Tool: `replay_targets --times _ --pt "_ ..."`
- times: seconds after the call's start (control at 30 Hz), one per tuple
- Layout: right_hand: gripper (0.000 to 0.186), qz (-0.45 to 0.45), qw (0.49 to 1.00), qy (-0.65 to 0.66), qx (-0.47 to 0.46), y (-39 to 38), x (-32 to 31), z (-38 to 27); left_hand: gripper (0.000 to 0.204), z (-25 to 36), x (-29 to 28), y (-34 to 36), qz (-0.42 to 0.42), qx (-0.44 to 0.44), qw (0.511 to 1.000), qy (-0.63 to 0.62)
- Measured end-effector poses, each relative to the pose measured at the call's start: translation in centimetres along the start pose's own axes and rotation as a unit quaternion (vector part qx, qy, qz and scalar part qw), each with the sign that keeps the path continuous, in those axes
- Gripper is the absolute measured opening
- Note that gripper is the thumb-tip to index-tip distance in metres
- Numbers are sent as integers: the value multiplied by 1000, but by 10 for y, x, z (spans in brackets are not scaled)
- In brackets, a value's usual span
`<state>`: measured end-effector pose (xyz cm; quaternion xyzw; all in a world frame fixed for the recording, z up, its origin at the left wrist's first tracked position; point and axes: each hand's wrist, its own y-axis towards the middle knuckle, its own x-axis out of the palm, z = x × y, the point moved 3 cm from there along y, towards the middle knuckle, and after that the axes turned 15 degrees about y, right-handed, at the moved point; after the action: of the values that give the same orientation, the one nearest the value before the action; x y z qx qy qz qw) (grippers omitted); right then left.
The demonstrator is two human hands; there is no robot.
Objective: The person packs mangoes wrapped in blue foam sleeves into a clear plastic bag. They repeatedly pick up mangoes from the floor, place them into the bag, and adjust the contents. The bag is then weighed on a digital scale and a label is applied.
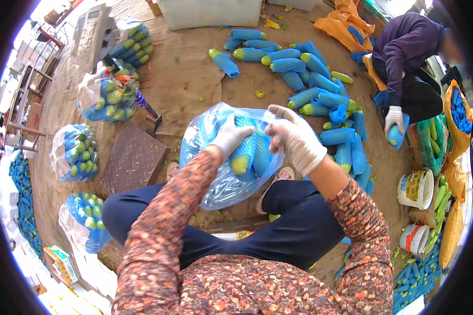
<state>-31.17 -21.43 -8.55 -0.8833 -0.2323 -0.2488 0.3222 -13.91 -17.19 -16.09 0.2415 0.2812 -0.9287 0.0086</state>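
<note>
A clear plastic bag [214, 195] stands between my legs with several zucchini in blue foam net sleeves inside. My left hand [233, 137], in a pale glove, reaches into the bag's mouth and grips one sleeved zucchini [241, 163], whose pale green end points toward me. On the bag's right side, my right hand [298, 140], in a striped white glove, has its fingers curled together at the plastic edge. It appears to pinch the bag's rim, though the fingertips are partly blurred.
Loose sleeved zucchini [328, 100] lie in a pile ahead and to the right. Filled bags [74, 153] line the left, beside a dark metal plate [134, 160]. At right, a co-worker [409, 58] bends over, holding a sleeved zucchini. White buckets [415, 189] stand nearby.
</note>
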Motion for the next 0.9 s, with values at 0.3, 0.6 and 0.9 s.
replay_targets --times 0.3,0.6,0.9 --pt "56 -29 996 -80 38 -47 -11 14 52 -62 90 108 238 12 898 370" --pt "55 -55 951 -285 -110 -40 -8 17 42 -105 89 34 176 36 899 400" --pt "46 -90 965 -231 -87 -44 15 -2 34 18 53 34 136 227 793 549"
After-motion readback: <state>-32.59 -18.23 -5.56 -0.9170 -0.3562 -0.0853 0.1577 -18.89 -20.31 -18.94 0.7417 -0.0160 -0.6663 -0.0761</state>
